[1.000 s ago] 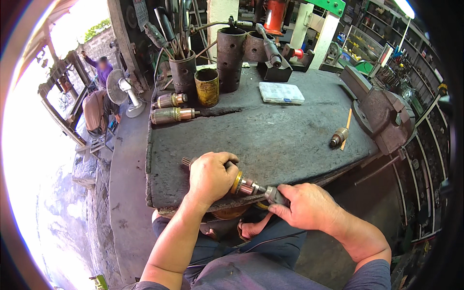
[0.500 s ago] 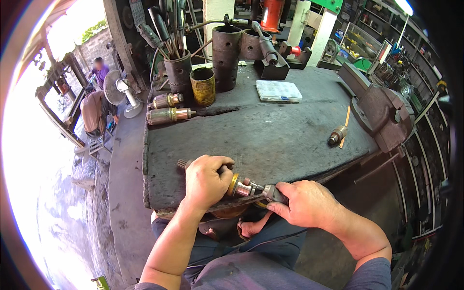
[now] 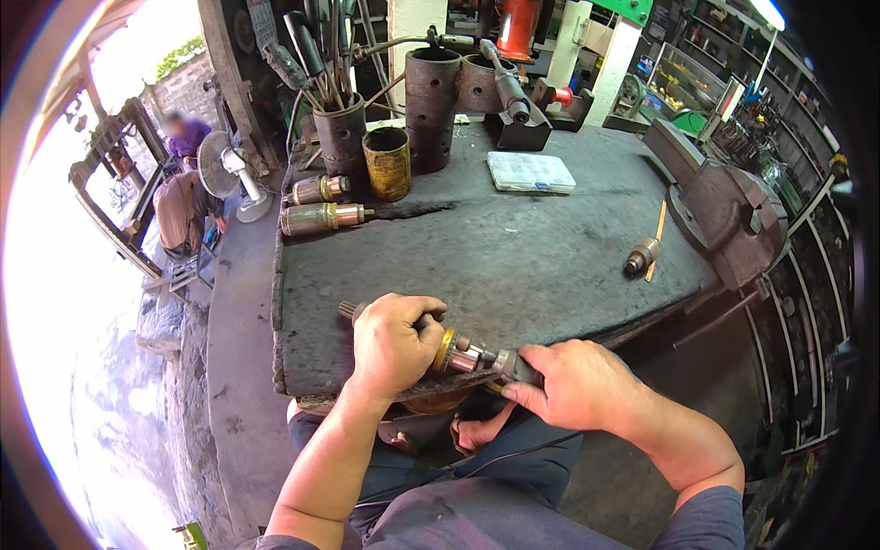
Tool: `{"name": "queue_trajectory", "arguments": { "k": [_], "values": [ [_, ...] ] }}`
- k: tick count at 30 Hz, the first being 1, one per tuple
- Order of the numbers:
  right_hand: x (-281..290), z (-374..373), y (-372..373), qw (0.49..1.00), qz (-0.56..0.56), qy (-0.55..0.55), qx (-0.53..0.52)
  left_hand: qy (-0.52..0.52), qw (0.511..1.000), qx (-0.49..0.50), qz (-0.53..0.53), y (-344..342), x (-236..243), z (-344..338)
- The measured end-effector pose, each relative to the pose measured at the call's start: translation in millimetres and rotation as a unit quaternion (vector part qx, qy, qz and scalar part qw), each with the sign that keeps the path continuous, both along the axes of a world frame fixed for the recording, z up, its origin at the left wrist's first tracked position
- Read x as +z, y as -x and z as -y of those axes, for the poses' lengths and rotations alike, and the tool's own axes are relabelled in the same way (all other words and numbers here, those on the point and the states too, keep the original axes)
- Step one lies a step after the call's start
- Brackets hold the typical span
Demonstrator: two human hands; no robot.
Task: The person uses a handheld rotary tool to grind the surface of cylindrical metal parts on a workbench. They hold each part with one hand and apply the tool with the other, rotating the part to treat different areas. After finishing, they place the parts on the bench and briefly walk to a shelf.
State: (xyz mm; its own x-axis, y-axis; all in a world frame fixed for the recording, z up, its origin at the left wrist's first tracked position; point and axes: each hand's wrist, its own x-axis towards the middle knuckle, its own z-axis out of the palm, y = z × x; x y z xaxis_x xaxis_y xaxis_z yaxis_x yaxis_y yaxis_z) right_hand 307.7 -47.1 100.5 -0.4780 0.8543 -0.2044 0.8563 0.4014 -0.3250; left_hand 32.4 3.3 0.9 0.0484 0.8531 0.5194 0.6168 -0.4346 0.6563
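My left hand [image 3: 390, 341] is closed around a motor armature [image 3: 456, 353] lying at the near edge of the bench. Its splined shaft sticks out on the left; the yellow-banded, coppery commutator end shows on the right. In my right hand [image 3: 582, 385] is a die grinder [image 3: 515, 367], thumb and fingers around its dark body. The grinder's nose points left, and its small tip meets the commutator end. Whether it touches or only sits just above, I cannot tell. My palms hide most of both things.
Two more armatures [image 3: 321, 219] lie at the bench's left edge beside a yellow can [image 3: 387, 165] and tool-filled pipe holders [image 3: 341, 137]. A clear parts box [image 3: 530, 172], a small gear part [image 3: 642, 258] and a vise [image 3: 733, 215] are farther right. Another person [image 3: 183, 202] works beyond a fan [image 3: 218, 165].
My right hand and the grinder have shifted very slightly left. The armature and my left hand stay almost where they were.
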Motion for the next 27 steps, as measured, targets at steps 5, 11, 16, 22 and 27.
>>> {"name": "queue_trajectory", "arguments": {
  "k": [5,11,16,22,27],
  "values": [
    [-1.3,-1.3,-0.1,1.000,-0.012,0.004,0.014,-0.010,1.000,0.000,0.009,0.7,-0.2,0.5],
    [2.7,0.3,1.1,1.000,0.011,0.009,-0.003,0.030,0.999,0.013,0.001,-0.8,-0.9,-4.0],
    [4.3,4.7,3.6,1.000,0.015,0.013,0.021,0.023,1.000,0.014,-0.017,-1.1,1.5,-4.6],
    [3.8,6.8,6.0,0.999,0.038,0.020,0.026,0.040,0.999,0.018,-0.021,-2.5,4.1,-4.9],
    [3.2,8.7,6.1,0.999,0.040,-0.008,0.005,0.040,0.999,0.018,-0.023,-3.2,2.0,-6.3]
  ]
}}
